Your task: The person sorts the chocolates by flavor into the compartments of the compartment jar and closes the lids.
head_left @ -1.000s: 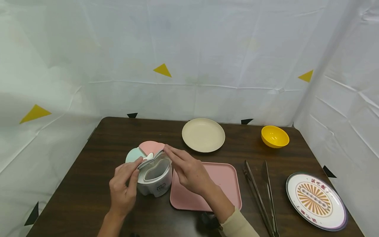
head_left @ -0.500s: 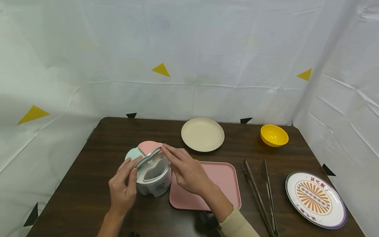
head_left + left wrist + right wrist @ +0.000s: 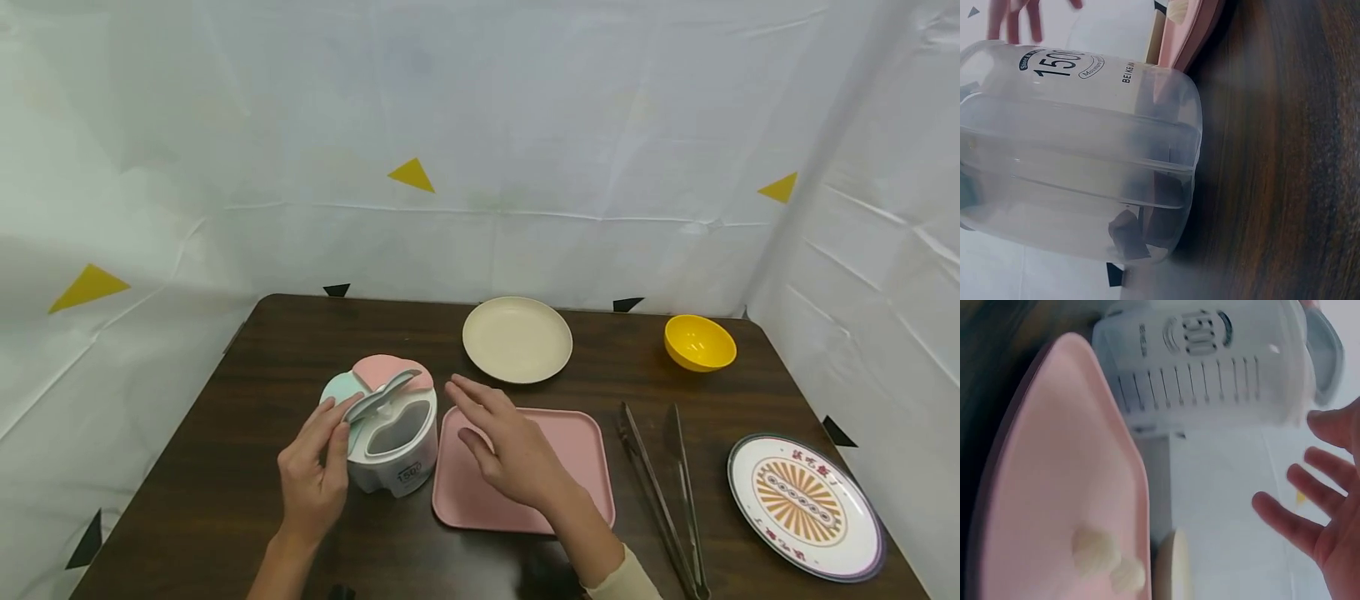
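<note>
A translucent storage canister (image 3: 393,477), marked 1500, stands upright on the table with pink, mint and grey lids on top. Its grey flip lid (image 3: 384,394) is tilted up, baring a compartment below. My left hand (image 3: 311,467) pinches the lid's left edge between thumb and fingers. Spread and holding nothing, my right hand (image 3: 517,454) hovers right of the canister, over the pink tray (image 3: 579,442). In the right wrist view two pale rounded lumps (image 3: 1096,551) lie on that tray; my right hand and forearm hide them from the head view.
Behind the tray is a cream plate (image 3: 517,340). A yellow bowl (image 3: 699,343) stands at the back right. Long metal tongs (image 3: 663,508) lie right of the tray, and a patterned plate (image 3: 806,507) sits near the right edge. White sheeting surrounds the table.
My right hand has come off the grey lid and moved right, its thumb now spread. The lid stays raised in my left hand, which has hardly moved.
</note>
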The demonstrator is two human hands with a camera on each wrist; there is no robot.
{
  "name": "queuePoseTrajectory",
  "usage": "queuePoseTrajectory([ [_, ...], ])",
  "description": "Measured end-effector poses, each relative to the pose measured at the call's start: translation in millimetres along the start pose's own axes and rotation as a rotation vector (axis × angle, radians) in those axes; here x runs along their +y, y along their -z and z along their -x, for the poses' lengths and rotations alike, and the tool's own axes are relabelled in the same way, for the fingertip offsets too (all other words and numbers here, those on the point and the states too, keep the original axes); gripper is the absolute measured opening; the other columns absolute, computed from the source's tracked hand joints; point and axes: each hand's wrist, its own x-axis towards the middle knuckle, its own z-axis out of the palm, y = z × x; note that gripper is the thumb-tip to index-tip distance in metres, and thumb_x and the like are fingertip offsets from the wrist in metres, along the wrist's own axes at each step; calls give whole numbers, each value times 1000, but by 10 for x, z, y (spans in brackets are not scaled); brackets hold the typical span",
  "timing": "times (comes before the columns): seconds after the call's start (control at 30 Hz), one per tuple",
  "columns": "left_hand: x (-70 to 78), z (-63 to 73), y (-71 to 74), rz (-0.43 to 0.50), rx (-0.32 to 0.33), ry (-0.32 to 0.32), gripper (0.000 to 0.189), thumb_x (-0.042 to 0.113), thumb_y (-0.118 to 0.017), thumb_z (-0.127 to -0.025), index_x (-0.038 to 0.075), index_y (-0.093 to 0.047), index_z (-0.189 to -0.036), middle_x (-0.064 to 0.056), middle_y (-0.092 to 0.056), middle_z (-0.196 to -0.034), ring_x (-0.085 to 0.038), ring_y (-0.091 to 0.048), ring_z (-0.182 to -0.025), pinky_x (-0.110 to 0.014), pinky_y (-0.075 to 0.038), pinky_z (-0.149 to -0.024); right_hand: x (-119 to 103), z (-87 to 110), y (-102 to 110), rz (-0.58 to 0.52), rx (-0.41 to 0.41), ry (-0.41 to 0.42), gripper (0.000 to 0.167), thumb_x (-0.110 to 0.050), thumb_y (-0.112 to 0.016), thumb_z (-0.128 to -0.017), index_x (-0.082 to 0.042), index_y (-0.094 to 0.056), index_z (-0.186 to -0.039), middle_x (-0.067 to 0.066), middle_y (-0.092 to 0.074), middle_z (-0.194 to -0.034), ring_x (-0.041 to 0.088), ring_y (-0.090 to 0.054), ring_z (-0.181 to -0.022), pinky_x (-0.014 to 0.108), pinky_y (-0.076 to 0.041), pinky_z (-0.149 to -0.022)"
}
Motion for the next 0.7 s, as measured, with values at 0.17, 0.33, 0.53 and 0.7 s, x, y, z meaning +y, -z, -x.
queuePoseTrajectory([
  [0.17,-45,25,-1,-11,3,-1,20,-6,-55,-92,-11,-69,-106,-22,-71,-102,-20,-67,-105,-40,-43,-103,170,296,172,-14,66,-125,62,-16,-69,-92,-22,-44,-149,-4,-43,-150,15,-43,-134,46,-46,-97],
  [0.33,-10,8,-2,-13,10,7,20,-8,-56,-90,-12,-69,-104,-23,-71,-101,-19,-67,-104,-39,-43,-103,350,655,337,111,155,-291,59,-16,-74,-87,-17,-53,-143,-1,-51,-143,22,-50,-127,51,-49,-92],
  [0.53,1,8,-11,-7,9,16,20,-9,-56,-90,-12,-69,-105,-23,-70,-102,-20,-68,-104,-40,-43,-103,512,1021,586,315,220,-496,52,-16,-74,-86,-12,-60,-136,6,-57,-136,30,-54,-118,56,-52,-74],
  [0.7,-27,22,-19,-3,18,19,19,-8,-56,-90,-11,-69,-104,-22,-71,-102,-22,-68,-103,-40,-43,-103,598,1249,710,364,242,-654,56,-20,-74,-86,-9,-57,-138,13,-54,-137,36,-50,-120,61,-48,-78],
])
